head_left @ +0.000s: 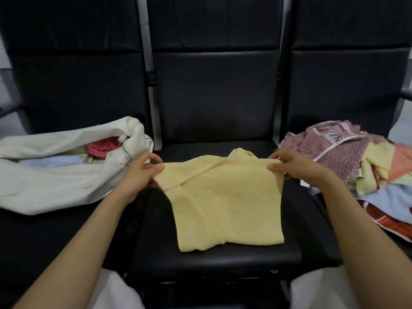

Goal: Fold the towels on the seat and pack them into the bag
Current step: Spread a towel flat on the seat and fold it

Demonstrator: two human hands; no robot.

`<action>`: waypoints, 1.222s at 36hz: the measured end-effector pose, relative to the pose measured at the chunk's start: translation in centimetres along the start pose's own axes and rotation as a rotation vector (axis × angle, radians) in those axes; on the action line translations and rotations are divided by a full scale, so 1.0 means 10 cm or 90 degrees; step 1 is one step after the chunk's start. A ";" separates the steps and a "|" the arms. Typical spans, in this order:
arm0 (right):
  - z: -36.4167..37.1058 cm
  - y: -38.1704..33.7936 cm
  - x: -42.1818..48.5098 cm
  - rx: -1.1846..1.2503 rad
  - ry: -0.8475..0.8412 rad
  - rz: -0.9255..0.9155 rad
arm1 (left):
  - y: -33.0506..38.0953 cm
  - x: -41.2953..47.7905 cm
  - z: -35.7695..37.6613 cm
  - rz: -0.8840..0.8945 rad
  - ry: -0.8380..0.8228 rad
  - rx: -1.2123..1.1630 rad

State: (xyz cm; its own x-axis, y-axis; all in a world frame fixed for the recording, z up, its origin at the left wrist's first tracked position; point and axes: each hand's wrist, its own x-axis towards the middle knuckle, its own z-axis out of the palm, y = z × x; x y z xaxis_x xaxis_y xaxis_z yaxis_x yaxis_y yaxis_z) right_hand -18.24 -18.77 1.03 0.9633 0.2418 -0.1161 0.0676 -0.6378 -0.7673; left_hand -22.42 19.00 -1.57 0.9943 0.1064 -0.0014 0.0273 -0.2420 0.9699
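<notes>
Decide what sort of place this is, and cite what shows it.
Probably a waiting area: a row of linked black padded seats, metal bars between their backs, and an armrest at the end.

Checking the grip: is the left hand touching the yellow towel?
Touching. The head view shows the left hand pinching the yellow towel at its upper left corner.

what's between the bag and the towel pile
Head view: the yellow towel on the middle seat, left hand and right hand pinching its far corners.
</notes>
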 end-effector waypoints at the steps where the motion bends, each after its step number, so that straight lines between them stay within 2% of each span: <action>1: -0.01 0.01 0.00 0.003 -0.001 0.002 | -0.02 0.00 -0.02 -0.011 -0.039 0.047; 5: -0.17 0.03 -0.05 0.121 -0.046 -0.001 | 0.06 0.04 -0.11 -0.050 -0.215 0.103; 8: -0.32 -0.01 0.04 0.142 -0.039 0.017 | 0.28 0.21 -0.20 -0.060 -0.231 0.074; 11: -0.50 -0.11 0.31 0.062 -0.015 0.045 | 0.56 0.54 -0.27 -0.075 -0.256 0.102; 13: -0.58 -0.20 0.61 0.056 0.027 0.049 | 0.70 0.84 -0.19 -0.063 -0.202 0.084; 16: -0.59 -0.27 1.11 0.172 0.168 0.085 | 0.75 1.27 0.05 -0.059 0.000 0.009; 18: -0.49 -0.24 1.34 0.196 0.177 0.117 | 0.60 1.46 0.20 -0.104 0.029 0.039; 22: -0.11 -0.15 1.32 0.027 0.132 0.162 | 0.18 1.30 0.47 -0.217 -0.002 0.267; 24: 0.05 -0.11 1.15 -0.091 0.107 0.164 | 0.00 1.06 0.59 -0.218 -0.026 0.394; 26: 0.18 -0.06 0.93 -0.209 0.053 0.192 | -0.13 0.80 0.66 -0.211 -0.051 0.442; 28: 0.29 0.00 0.72 -0.250 -0.002 0.218 | -0.20 0.59 0.70 -0.189 -0.086 0.459; 30: 0.39 0.05 0.57 -0.265 -0.017 0.235 | -0.20 0.41 0.77 -0.167 -0.112 0.457; 35: 0.57 0.13 0.35 -0.225 0.005 0.266 | -0.27 0.20 0.87 -0.117 -0.025 0.422; 38: 0.64 0.15 0.30 -0.237 0.012 0.253 | -0.39 0.13 0.90 -0.122 -0.021 0.305; 41: 0.67 0.18 0.29 -0.269 0.046 0.193 | -0.40 0.11 0.94 -0.114 -0.008 0.171; 43: 0.65 0.18 0.31 -0.171 0.112 0.150 | -0.34 0.13 0.92 -0.087 0.036 0.143; 44: 0.64 0.19 0.32 -0.060 0.141 0.139 | -0.29 0.13 0.90 -0.071 0.060 0.149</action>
State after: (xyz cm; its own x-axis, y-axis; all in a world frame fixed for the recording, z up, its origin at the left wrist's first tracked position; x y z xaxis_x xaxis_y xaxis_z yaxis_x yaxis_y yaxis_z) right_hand -16.74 -14.54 -4.86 0.9901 -0.0663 -0.1241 -0.1333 -0.7244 -0.6763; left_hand -20.25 11.12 -6.59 0.9701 0.2317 -0.0721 0.1705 -0.4393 0.8820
